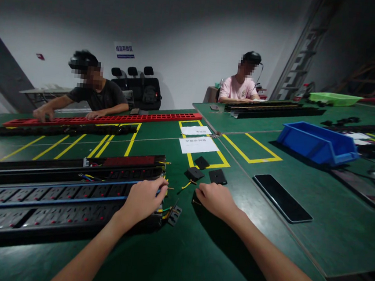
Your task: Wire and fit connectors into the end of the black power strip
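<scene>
My left hand point(145, 198) is closed at the right end of the long black strips with sockets point(69, 195); what its fingers pinch is too small to name. My right hand point(217, 198) is curled low over the green table, its fingers pressed together around something I cannot make out. Between and beyond the hands lie black square pieces point(195, 173), and a short yellow wire point(187, 185) sits near them. Beside my left wrist, a black end piece point(175, 215) hangs on green and yellow wires at the strip's end.
A phone point(283, 198) and a blue bin point(318, 143) are to the right. White paper labels point(198, 145) lie ahead on the green table point(175, 263). Across it, one person handles a red rail point(110, 119); another sits behind black strips point(266, 107). A green tray point(334, 99) stands far right.
</scene>
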`<state>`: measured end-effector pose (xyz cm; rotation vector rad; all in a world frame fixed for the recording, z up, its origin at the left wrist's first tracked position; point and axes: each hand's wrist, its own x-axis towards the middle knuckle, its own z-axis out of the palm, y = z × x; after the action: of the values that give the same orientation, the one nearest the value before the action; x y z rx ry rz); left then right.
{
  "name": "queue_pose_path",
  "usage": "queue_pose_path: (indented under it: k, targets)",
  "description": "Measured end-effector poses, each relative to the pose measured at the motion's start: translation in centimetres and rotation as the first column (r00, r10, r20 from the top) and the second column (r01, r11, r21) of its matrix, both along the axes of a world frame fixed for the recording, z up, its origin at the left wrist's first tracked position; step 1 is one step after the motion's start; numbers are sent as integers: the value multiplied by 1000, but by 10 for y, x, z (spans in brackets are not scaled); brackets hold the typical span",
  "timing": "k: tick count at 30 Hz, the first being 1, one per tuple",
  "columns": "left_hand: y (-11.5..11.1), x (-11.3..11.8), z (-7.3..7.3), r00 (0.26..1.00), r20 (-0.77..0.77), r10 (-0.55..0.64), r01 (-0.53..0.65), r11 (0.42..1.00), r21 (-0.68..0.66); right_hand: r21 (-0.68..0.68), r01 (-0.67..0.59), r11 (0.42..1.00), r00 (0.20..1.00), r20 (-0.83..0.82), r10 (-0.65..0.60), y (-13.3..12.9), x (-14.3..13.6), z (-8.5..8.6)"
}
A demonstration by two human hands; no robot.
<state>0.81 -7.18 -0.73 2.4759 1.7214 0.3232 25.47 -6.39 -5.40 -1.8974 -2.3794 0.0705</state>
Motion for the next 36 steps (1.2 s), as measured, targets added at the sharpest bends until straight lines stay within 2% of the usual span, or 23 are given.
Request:
queue_pose_path:
  k: [6,12,16,36]
  targets:
    - [-1,-9,-1,989,144,-33,33,999,5,-9,-4,1000,1000,-5,4,-1,1,2]
    - [-4,-15,3,973,173,-153,160,987,-24,-12,0,1000,1000,-1,0,-1,0,0]
    - [-5,-19,1,965,180,-190,198,980,-25,-22,0,1000,1000,28,1,-2,-1,1]
    - [-5,-21,-5,966,170,-197,196,980,23,-57,10,998,998,63,-7,-5,-3,9]
